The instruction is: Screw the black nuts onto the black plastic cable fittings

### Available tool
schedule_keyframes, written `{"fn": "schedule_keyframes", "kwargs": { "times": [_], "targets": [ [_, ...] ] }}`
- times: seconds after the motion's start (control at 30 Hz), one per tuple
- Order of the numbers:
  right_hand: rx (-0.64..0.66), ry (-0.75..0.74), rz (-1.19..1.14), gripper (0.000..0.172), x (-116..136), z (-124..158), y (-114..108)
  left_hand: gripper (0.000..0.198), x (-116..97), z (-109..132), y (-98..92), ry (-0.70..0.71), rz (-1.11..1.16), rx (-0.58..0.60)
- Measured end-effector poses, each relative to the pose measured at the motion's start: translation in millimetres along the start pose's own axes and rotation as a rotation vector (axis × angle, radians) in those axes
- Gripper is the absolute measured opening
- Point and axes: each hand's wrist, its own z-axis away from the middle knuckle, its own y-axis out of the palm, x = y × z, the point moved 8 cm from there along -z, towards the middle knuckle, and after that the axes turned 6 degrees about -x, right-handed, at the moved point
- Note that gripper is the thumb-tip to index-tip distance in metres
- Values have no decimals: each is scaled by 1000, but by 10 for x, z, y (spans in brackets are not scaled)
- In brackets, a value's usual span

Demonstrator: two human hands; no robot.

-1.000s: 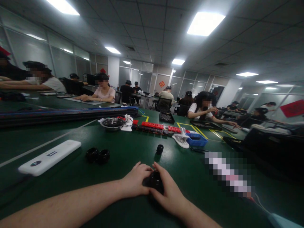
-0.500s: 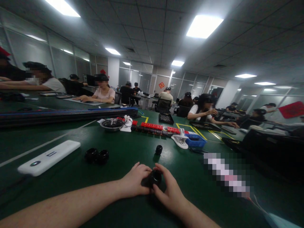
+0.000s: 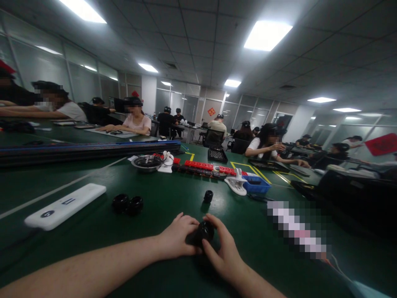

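Observation:
A dark, tubular black plastic fitting [image 3: 205,232] lies between my two hands, low over the green table. My left hand [image 3: 179,236] is closed around its left part, thumb below and fingers above, and hides much of it. At the right end, my right hand [image 3: 223,247] curls fingers over the top and presses its thumb against the near side. Beyond my hands stands a small black fitting [image 3: 208,196]. Two round black fittings [image 3: 127,204] sit side by side to the left of my left hand.
A white oblong device [image 3: 65,206] lies at left. Farther back are a metal bowl [image 3: 147,162] with black contents, red strips [image 3: 199,165], a white clamp [image 3: 236,183] and a blue bin [image 3: 257,185]. A blurred pale strip [image 3: 297,229] lies right. People sit at surrounding tables.
The fingers of my right hand have turned slightly around the end of the fitting, whose open mouth now shows less. My left hand keeps its hold.

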Motion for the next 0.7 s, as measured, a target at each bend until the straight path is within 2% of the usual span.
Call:
{"fn": "schedule_keyframes", "kwargs": {
  "times": [0.1,0.17,0.37,0.5,0.6,0.7],
  "targets": [
    [132,28,6,61,-10,10,94,42,12,3,8,10,-1,-1],
    [172,56,18,66,-23,2,128,43,26,5,14,14,0,0],
    [72,138,46,58,-98,-20,72,43,30,5,5,10,11,-5],
    [37,66,-12,56,-51,-2,19,45,21,2,6,6,15,-6],
    [87,59,-43,64,-49,4,41,44,13,2,11,14,4,1],
    [127,126,-41,77,-113,-8,102,42,14,1,10,12,-8,12]
  ]
}}
